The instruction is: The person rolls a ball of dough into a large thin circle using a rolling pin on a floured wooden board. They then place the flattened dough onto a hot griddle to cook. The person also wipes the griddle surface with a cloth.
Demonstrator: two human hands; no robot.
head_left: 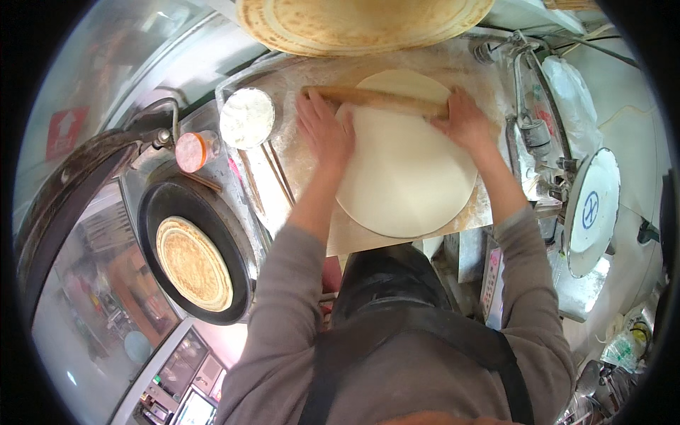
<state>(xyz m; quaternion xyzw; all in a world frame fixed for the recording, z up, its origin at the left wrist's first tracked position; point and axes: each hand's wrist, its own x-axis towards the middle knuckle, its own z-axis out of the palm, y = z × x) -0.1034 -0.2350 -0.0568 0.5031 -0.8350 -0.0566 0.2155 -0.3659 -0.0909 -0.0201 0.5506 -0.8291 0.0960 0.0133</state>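
Observation:
A wooden rolling pin (386, 100) lies crosswise over the far part of a large, thin, pale sheet of dough (407, 180). At the pin's left end is my left hand (324, 131), its fingers reaching onto the wood and its thumb apart. My right hand (465, 120) closes over the right end, fingers curled round it. Both forearms stretch forward over the floured wooden board (319, 212). Part of the dough shows beyond the pin, and its near edge hangs close to the board's front edge. The pin looks slightly blurred.
Left of the board stand a white bowl of flour (247, 118), an orange-lidded jar (196, 151) and a black round pan (244, 273) holding a browned flatbread (194, 263). A large baked flatbread (365, 21) sits at the back. To the right are a white enamel lid (593, 212) and a plastic bag (574, 103).

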